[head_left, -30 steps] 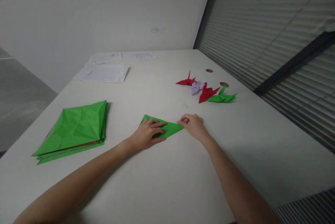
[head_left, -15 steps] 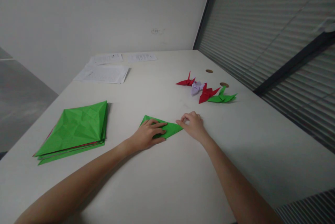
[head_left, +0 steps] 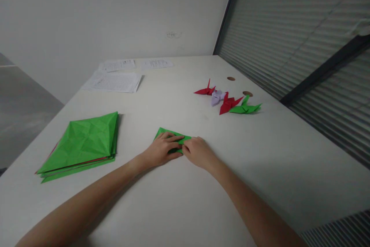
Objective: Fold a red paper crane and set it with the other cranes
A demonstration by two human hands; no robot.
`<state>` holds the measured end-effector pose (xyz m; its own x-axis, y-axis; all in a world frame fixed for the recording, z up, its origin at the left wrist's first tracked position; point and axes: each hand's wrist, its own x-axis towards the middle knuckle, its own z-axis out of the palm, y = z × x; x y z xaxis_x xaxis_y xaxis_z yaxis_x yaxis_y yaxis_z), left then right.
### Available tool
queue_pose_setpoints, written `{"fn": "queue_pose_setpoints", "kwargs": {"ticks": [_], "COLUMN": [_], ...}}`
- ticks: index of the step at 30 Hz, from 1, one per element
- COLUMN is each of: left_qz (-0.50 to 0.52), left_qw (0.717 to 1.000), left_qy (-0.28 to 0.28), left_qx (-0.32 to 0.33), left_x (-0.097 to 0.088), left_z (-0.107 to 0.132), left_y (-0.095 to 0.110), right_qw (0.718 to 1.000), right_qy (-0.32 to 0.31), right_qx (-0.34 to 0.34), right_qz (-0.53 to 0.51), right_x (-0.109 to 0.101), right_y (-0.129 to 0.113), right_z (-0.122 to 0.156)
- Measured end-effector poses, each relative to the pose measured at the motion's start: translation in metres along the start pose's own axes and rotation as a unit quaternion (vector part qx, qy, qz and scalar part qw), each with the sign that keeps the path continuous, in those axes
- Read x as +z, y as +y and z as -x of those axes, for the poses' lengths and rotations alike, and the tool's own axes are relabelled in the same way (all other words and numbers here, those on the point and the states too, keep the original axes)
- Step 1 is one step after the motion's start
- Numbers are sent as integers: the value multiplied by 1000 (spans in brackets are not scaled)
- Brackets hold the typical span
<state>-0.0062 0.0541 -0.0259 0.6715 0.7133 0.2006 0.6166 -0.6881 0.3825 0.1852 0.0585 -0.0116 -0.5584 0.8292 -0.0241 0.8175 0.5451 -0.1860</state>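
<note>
A folded green origami paper [head_left: 162, 131] lies flat on the white table in front of me, partly covered by both hands. My left hand [head_left: 162, 148] rests on it from the left, fingers spread and pressing it down. Close by, my right hand [head_left: 199, 152] has curled fingers closed at the paper's right part, almost touching the left fingertips. The paper's right point is hidden under that hand.
On the left sits a stack of creased green paper sheets [head_left: 83, 141] with some red between layers. Several folded cranes, including a red crane [head_left: 228, 103] and a green crane [head_left: 245, 107], stand back right. Printed sheets [head_left: 115, 82] lie at the far left, blinds [head_left: 295, 35] at right.
My right hand has moved left and slightly down from the paper's right tip to its middle, beside my left fingers. My left hand has stayed in place.
</note>
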Motion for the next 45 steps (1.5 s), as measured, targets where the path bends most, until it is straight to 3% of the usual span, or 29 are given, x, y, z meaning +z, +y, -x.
{"fn": "queue_pose_setpoints", "kwargs": {"ticks": [4,6,10,12,15,18,21,24,32,35,42,45], "left_qz": [-2,0,3,4,6,7,7,10,16,18,28,25], "left_qw": [1000,1000,1000,1000,1000,1000,1000,1000,1000,1000,1000,1000], "left_qy": [1,3,2,3,4,4,4,6,4,5,6,2], "left_qx": [1,0,-1,1,0,-1,0,1,-1,-2,2,1], "left_x": [0,-1,-1,-2,-2,-3,-3,-2,-1,-1,-2,-1], "left_z": [2,3,4,4,3,2,1,0,2,3,-2,-2], "left_y": [0,0,0,0,1,2,3,3,-1,-1,1,1], "right_qw": [999,994,954,943,952,970,976,978,975,978,985,986], "right_qy": [2,10,161,168,140,122,130,117,36,11,79,75], "right_qx": [28,34,123,150,155,175,172,175,218,203,137,136], "right_qz": [-22,-101,-222,-246,-225,-113,-36,-6,-20,-54,-70,-58], "right_x": [-9,-16,-23,-19,-7,3,7,5,-7,-10,1,5], "right_y": [17,32,65,73,65,42,22,16,45,50,17,12], "right_z": [5,8,8,6,3,1,2,5,11,13,6,3]}}
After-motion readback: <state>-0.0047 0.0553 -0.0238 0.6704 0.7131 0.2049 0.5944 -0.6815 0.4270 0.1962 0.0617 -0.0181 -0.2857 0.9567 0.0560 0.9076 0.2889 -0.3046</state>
